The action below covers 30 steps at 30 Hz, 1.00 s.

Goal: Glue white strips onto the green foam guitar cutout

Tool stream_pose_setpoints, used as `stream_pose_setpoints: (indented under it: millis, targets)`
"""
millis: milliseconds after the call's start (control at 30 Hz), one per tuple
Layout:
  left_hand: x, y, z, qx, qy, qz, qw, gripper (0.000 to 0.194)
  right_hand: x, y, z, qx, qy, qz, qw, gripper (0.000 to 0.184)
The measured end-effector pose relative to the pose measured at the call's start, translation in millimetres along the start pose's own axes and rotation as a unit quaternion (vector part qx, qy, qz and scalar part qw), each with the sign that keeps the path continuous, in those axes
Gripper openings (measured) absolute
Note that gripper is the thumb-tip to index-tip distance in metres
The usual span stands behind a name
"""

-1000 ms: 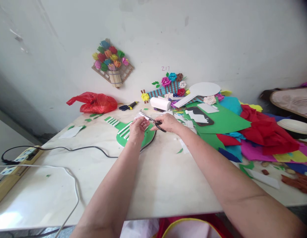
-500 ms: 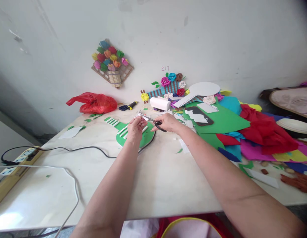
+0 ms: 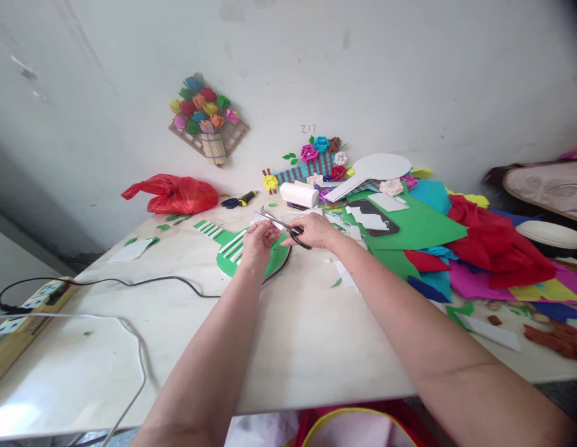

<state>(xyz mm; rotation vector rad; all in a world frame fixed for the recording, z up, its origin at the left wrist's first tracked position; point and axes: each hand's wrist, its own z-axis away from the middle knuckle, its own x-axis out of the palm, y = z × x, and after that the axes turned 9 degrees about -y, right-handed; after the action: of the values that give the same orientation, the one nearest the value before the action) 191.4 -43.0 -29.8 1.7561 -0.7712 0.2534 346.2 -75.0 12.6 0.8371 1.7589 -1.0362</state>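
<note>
Scissors (image 3: 295, 233) in right fingers (image 3: 298, 223), left fingers (image 3: 268, 232) — white strip (image 3: 258, 218)

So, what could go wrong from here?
The metal scissors with black handles, held in the right hand, have their blades close to the left hand, so a slip might nick it. That hand could also brush the narrow white strips on the green guitar-shaped sheet out of place. And the thin black cable along the sheet's edge might, if snagged, drag it.
</note>
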Motion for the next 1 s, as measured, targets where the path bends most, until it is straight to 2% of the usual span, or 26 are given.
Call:
stream_pose_setpoints:
  millis: [433,800,1000]
  targets:
    - [0.9,3,-4,-0.022,0.014,0.003,1.000,0.010,2,3,0,-0.002,0.003,-0.055,0.999,0.042]
    - [29.2,-11,-25,-0.078,0.006,0.012,0.997,0.005,-15,33,7,0.040,-0.007,-0.053,0.998,0.045]
    - [38.6,-19,-34,-0.117,0.028,0.009,0.993,0.001,-17,44,9,0.048,-0.022,-0.109,0.993,0.045]
